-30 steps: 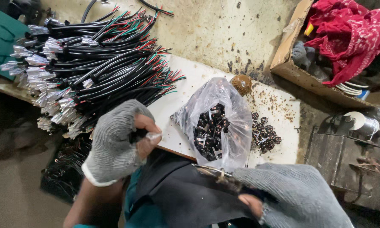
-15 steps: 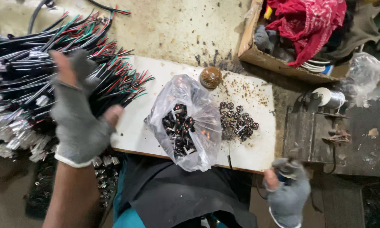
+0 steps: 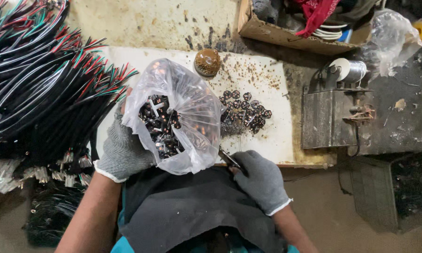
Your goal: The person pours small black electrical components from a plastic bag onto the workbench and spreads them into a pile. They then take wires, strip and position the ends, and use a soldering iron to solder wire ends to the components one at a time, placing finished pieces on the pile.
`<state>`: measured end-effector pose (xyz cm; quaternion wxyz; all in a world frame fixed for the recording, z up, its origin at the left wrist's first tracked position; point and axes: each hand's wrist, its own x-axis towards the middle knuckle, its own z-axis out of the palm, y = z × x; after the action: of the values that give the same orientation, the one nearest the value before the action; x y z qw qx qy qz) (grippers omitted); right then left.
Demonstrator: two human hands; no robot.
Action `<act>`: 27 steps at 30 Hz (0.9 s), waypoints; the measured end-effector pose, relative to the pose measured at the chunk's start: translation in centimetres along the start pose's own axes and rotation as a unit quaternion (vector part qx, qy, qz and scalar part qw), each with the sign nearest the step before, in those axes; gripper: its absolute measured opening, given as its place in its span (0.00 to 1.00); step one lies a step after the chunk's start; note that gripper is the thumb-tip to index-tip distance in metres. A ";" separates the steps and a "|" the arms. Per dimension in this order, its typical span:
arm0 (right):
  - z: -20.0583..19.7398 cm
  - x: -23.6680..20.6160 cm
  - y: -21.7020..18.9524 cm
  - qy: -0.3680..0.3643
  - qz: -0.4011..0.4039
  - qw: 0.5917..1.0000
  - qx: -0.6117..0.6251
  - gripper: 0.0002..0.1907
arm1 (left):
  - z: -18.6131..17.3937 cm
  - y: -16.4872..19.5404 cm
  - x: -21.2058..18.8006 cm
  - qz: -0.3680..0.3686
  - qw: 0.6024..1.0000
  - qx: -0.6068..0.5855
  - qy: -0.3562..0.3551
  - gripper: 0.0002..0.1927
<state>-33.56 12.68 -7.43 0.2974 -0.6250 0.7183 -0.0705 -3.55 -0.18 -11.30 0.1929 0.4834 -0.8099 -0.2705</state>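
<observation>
- Left hand: in a grey knit glove, we find it clasped on the left side of the plastic bag, fingers hidden behind the film
- Plastic bag: clear, crumpled, mouth turned toward the left hand; it lies on the near half of the desk with its lower end over the front edge, just above a dark cloth on the lap
- Bag contents: we count many small black parts with metal pins, heaped in the left half of the bag
- Right hand: grey glove, curled around a thin dark tool at the desk's front edge, the tip touching the bag's lower right corner; what kind of tool we cannot tell
- Loose parts: a small pile of the same black pieces on the white desk top, just right of the bag
- Round brown lid: at the far edge of the desk, beyond the bag
- Cable bundles: black leads with red and green ends, stacked to the left of the desk
- Metal stand with a spool: right of the desk
- Cardboard box: far side, with red cloth inside
</observation>
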 end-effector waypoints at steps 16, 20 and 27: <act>1.0 3.0 -0.2 0.144 -0.186 0.971 -0.051 0.17 | 2.6 -2.7 0.4 -0.055 0.997 -0.041 0.025 0.59; 0.3 3.3 1.5 0.190 -0.101 0.976 -0.037 0.15 | 3.1 -3.5 0.3 -0.124 0.992 -0.029 -0.014 0.59; 0.8 3.3 2.9 0.105 -0.048 0.990 0.083 0.12 | 2.8 -3.1 2.2 0.006 0.995 -0.070 0.065 0.50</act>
<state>-35.75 10.43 -10.52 0.2668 -0.6212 0.7064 -0.2093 -4.07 -2.57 -15.30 0.2800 0.4800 -0.7778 -0.2936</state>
